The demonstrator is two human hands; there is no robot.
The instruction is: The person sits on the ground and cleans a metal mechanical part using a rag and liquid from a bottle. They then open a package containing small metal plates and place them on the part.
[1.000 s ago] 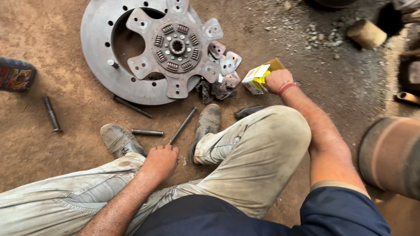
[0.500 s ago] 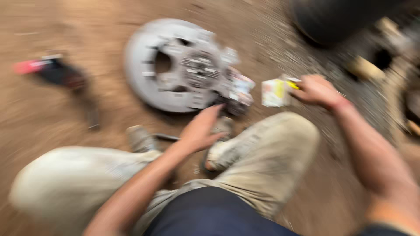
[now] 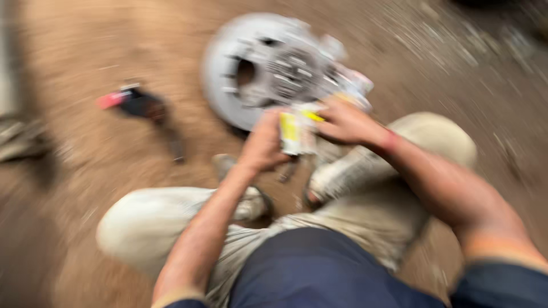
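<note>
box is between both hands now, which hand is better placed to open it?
Probably right. The left hand grips the side of the small yellow-and-white box; the right hand sits at its top edge. Motion blur hides the fingers.

i'm sitting on the bare dirt ground (image 3: 85, 239) of a rough outdoor repair yard: a grey metal clutch disc (image 3: 268, 68) lies before my knees, with a dark tool (image 3: 142, 105) beside it.

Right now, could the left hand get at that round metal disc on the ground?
Probably yes: the left hand is at the small yellow and white box, just short of the metal disc, with nothing visible between them.
</note>
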